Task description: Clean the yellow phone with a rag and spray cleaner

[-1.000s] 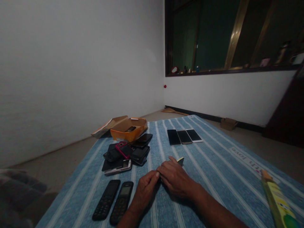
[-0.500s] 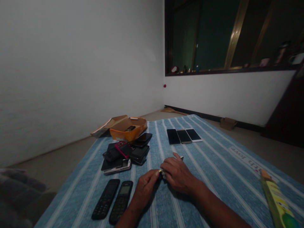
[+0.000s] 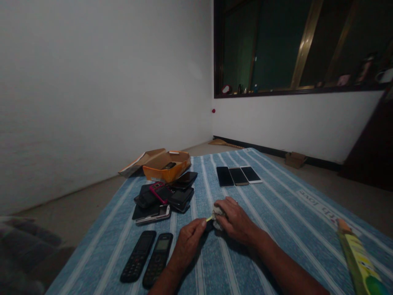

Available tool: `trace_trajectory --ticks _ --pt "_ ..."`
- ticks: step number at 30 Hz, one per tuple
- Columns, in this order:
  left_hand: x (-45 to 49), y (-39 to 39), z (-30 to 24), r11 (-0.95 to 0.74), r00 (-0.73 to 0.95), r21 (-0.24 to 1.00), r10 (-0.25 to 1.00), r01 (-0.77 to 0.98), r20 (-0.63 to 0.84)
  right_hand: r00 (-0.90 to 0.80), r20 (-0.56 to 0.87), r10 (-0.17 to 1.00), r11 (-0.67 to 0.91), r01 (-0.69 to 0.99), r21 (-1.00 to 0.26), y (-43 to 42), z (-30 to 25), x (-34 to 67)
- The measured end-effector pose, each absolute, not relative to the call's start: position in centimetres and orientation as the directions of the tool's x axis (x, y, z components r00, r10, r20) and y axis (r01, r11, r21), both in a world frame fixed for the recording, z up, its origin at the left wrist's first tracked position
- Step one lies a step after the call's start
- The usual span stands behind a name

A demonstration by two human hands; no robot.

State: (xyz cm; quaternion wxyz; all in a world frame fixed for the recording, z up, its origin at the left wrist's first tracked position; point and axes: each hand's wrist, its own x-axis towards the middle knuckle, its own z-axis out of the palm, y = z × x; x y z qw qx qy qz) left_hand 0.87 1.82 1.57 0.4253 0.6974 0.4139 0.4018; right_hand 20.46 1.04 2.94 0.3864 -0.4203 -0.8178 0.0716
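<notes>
1. The left hand (image 3: 190, 235) pinches the near end of a thin phone (image 3: 209, 219), thumb on top; a yellow-green edge shows, the rest is mostly hidden.
2. The right hand (image 3: 235, 217) grasps a crumpled grey rag (image 3: 218, 217) at the far end of that phone.
3. The thin phone is between the two hands, over the blue striped cloth (image 3: 276, 221).
4. Beside the left forearm lie two keypad phones (image 3: 138, 257), side by side.
5. Beyond them sits a loose pile of phones (image 3: 181, 198), a pink phone (image 3: 160, 192) among them.
6. Behind the pile stands an open orange box (image 3: 166, 175), a small phone (image 3: 169, 166) inside.
7. Three flat phones (image 3: 225, 176) lie in a row beyond the right hand.
</notes>
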Motion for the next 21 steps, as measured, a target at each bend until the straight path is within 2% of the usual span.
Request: trace_trajectory --ticks 5,12,21 --pt "1.0 1.7 1.8 -0.296 0.329 0.930 0.919 0.218 0.216 -0.361 0.608 0.707 0.672 0.612 -0.417 0.8 3.0 19.1" --pt "1.0 1.6 2.0 -0.287 0.327 0.933 0.922 0.216 0.208 -0.473 0.470 0.745 0.634 0.720 -0.282 0.2 3.6 18.1" --pt "0.9 1.4 1.8 -0.256 0.303 0.944 0.934 0.208 0.187 -0.516 0.447 0.731 0.651 0.724 -0.227 -0.1 3.5 17.6"
